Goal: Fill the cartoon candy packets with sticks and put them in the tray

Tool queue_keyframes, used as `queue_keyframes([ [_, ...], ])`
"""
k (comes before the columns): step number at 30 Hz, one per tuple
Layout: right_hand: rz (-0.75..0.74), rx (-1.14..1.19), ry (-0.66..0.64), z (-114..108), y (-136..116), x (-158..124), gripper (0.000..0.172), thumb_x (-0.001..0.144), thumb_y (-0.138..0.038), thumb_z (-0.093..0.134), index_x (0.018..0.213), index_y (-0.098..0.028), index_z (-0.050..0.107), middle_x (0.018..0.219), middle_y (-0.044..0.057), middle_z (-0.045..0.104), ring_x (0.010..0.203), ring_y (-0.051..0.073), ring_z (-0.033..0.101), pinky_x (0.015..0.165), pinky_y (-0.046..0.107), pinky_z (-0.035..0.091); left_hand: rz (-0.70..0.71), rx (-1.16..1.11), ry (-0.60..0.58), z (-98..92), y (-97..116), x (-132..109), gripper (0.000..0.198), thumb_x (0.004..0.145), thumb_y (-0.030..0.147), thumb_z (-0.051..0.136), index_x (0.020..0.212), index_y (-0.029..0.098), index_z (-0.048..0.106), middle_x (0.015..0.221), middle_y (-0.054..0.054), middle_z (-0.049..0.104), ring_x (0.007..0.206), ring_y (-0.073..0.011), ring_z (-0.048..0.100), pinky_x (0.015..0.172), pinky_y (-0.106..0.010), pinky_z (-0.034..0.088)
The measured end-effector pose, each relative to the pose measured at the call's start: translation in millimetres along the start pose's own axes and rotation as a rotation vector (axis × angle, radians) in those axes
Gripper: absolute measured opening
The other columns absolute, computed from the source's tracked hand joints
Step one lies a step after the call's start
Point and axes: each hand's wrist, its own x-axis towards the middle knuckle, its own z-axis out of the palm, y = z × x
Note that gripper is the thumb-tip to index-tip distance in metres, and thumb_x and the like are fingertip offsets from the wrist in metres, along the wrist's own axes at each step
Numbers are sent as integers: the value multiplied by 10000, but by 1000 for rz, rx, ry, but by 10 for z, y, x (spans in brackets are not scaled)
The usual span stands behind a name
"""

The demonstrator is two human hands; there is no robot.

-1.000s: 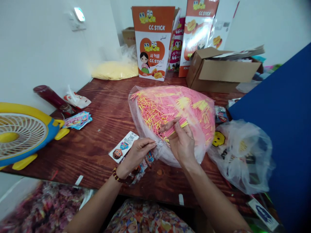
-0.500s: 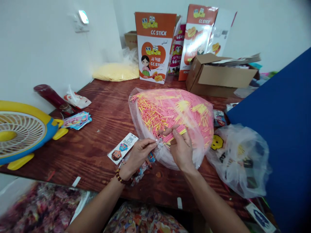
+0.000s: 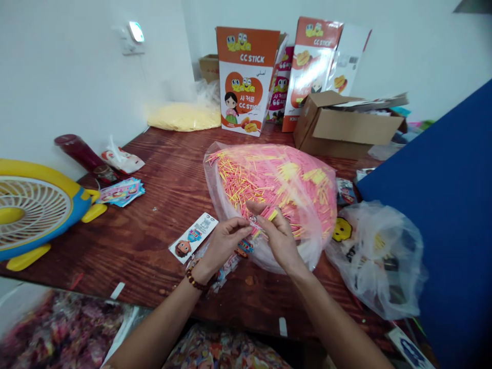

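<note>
A large clear plastic bag of thin pink and yellow sticks lies open on the table, beyond both hands. My left hand pinches the edge of a small clear packet whose printed lower part hangs beneath the fingers. My right hand is closed around a small bunch of pink and yellow sticks. Its thumb and fingers are at the packet's mouth, close to the left fingertips. How far the sticks reach into the packet cannot be made out. More clear printed packets lie under my left wrist.
A printed card lies left of my hands. A yellow-blue fan, a dark red bottle and printed sachets are farther left. Boxes stand behind. A knotted plastic bag and blue panel are right.
My right hand has moved left and slightly down, bringing the bunch of sticks to the packet beside my left fingers. The printed part of the packet has shifted slightly right.
</note>
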Motion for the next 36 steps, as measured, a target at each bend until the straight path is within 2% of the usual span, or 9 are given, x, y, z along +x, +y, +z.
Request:
queue_keyframes([
  [3,-47,-21,-11,-91,-35,34,402,960,-373,542,1352,-300,492,1368,64,625,1212,209,623,1072,439,461,-23,-59,29,32,3,26,256,757,395,761,816,148,723,766,-9,676,701,-122,576,677,-234,472],
  [8,-105,-409,-149,-222,-110,42,333,991,-406,488,1266,-278,625,1320,60,661,1243,224,597,1106,439,409,-10,-150,44,78,-30,93,238,754,379,769,844,161,740,815,-11,697,733,-119,585,698,-230,483],
  [12,-106,-429,-241,-376,-119,56,369,980,-394,512,1321,-279,590,1349,55,644,1240,219,593,1052,405,447,20,-158,36,53,-41,128,239,764,379,768,873,166,755,861,-22,719,784,-136,614,743,-243,500],
  [17,-128,-514,-162,-483,-122,66,164,913,-369,614,886,-227,692,843,25,713,788,189,649,705,305,494,29,-130,49,0,-17,118,230,797,384,741,873,170,779,856,-26,735,775,-147,623,759,-265,506],
  [20,-201,-598,-209,-453,-185,76,183,910,-347,614,798,-225,692,773,22,684,745,185,614,693,306,458,92,-123,101,0,13,102,169,798,336,739,854,184,787,855,-15,733,795,-144,622,791,-267,503],
  [26,-31,-343,-225,-412,-158,192,172,867,-352,642,777,-214,694,744,2,692,711,170,627,672,289,471,77,-129,148,-42,57,112,180,772,336,766,845,173,787,829,-17,730,787,-142,627,781,-268,505],
  [30,91,-139,-128,-366,20,232,171,797,-375,702,747,-213,682,683,-21,670,636,154,612,632,284,485,-133,-251,-7,-124,28,109,317,706,350,829,952,158,770,882,-41,745,780,-142,644,748,-264,506],
  [32,108,-104,-74,-337,103,233,190,768,-372,727,700,-207,664,646,-33,642,606,138,584,617,274,477,-223,-232,-86,-151,11,89,310,671,336,855,890,137,761,831,-37,732,712,-120,624,689,-239,480],
  [36,161,-48,-68,-282,191,218,222,757,-414,739,740,-203,672,682,-22,662,655,151,623,659,289,507,-246,-190,-44,-173,5,48,319,612,347,879,774,123,720,713,-5,682,612,-92,563,606,-217,416],
])
